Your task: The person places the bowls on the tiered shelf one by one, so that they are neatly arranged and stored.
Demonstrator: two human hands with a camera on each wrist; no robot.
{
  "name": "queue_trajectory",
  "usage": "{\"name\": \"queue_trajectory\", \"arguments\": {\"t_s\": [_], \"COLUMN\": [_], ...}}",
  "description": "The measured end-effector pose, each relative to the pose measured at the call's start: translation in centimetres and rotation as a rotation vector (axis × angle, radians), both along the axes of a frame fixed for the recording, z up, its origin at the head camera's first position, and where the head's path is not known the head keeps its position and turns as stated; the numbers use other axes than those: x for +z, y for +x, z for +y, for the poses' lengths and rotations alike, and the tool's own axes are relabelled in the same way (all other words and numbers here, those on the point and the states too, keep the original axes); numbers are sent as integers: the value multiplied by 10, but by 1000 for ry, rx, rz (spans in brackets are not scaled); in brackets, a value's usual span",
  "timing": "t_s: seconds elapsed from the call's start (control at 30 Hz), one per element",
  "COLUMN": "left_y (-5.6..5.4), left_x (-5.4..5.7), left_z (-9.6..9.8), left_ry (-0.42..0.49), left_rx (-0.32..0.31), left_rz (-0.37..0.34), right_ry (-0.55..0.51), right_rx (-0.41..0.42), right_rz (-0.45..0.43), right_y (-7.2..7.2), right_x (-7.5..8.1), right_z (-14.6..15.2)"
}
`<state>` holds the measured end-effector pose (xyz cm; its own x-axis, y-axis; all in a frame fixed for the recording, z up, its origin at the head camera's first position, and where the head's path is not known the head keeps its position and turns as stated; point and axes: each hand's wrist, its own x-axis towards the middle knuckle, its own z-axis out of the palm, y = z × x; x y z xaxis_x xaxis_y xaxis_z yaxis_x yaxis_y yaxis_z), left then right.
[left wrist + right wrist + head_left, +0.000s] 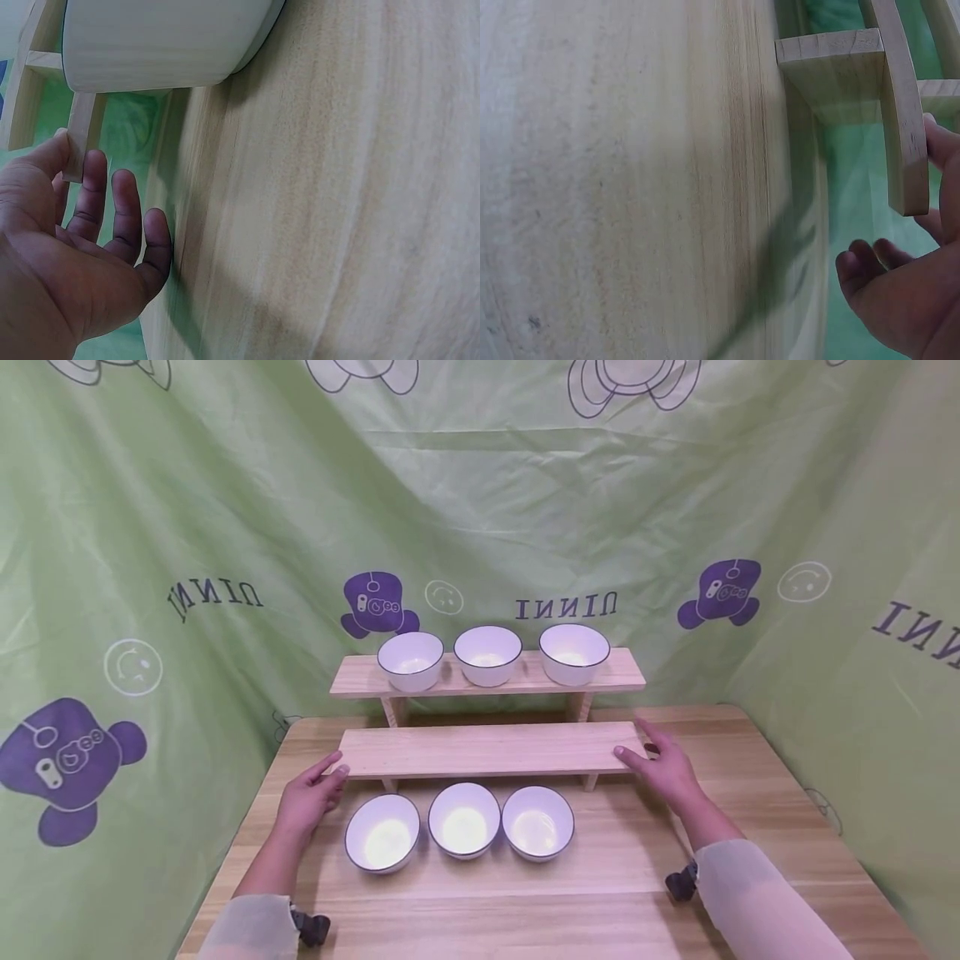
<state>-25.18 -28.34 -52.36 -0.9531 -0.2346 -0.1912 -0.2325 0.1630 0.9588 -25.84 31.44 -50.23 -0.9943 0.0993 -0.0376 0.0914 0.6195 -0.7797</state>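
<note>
A two-tier wooden shelf (487, 750) stands on the table. My left hand (309, 797) grips the left end of its lower board, thumb on top and index finger below, while the other fingers stay loosely bent in the left wrist view. At the opposite end, my right hand (670, 768) holds the lower board with its thumb on top; the right wrist view shows some fingers curled off the wood. Three white dark-rimmed bowls sit on the upper board: left bowl (411, 662), middle bowl (487, 657), right bowl (573, 655).
In front of the shelf, three more white bowls stand in a row on the wooden table (480, 918): left (383, 833), middle (464, 821) and right (537, 823). A green printed curtain (480, 510) surrounds the table at the back and sides.
</note>
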Motion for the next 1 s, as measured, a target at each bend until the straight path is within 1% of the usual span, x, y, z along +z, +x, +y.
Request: {"name": "queue_trajectory", "arguments": {"t_s": [0.2, 0.33, 0.47, 0.53, 0.7, 0.9, 1.0], "left_y": [1, 2, 4, 5, 8, 13, 17], "left_x": [1, 0, -1, 0, 2, 2, 1], "left_z": [1, -1, -2, -2, 1, 1, 2], "left_ry": [3, -18, -45, -59, -58, -72, -81], "left_rx": [4, 10, 13, 7, -2, -29, -31], "left_rz": [-12, -28, -23, -13, 6, -1, 3], "right_ry": [-3, 1, 3, 3, -3, 8, 6], "right_rx": [29, 35, 38, 39, 36, 32, 32], "right_rz": [-16, -48, -63, -66, -65, -67, -82], "right_y": [-1, 0, 0, 0, -1, 1, 1], "right_x": [0, -2, -3, -4, -6, -6, -5], "right_z": [1, 0, -4, -4, -3, -1, 0]}}
